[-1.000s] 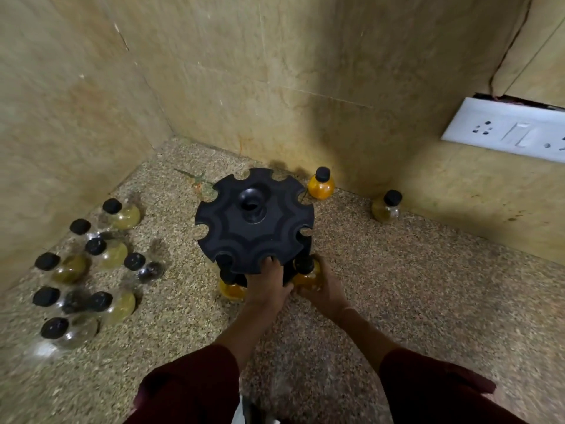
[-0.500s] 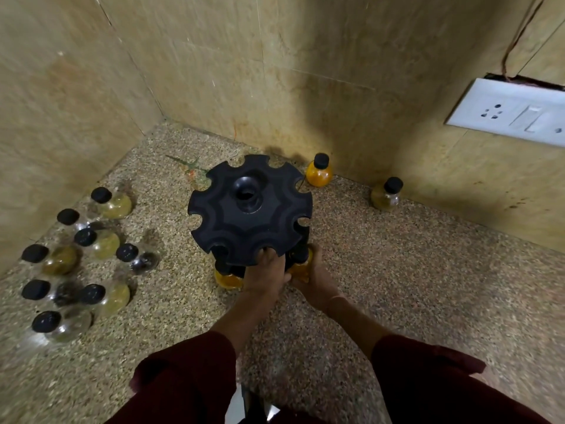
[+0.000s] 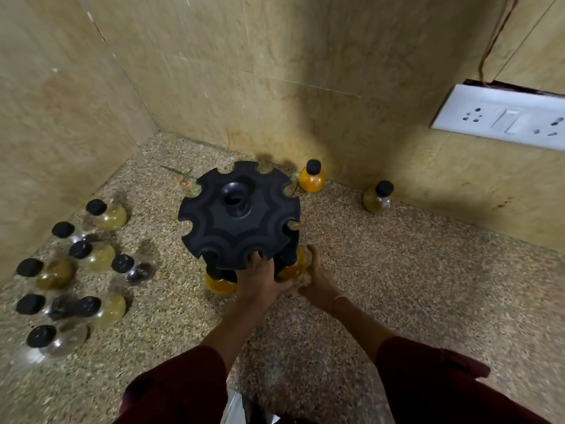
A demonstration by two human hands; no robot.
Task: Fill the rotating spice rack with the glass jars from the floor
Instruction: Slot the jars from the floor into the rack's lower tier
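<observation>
In a tiled corner, on a speckled stone floor (image 3: 397, 270), a black rotating spice rack (image 3: 238, 215) is steadied at its near rim by the left hand (image 3: 260, 280), fingers curled over the edge, presumably to stop it turning. An orange jar (image 3: 295, 264) is gripped by the right hand (image 3: 316, 278) beneath the rack's top disc. Spare jars (image 3: 91, 255) are clustered left, open floor right.
</observation>
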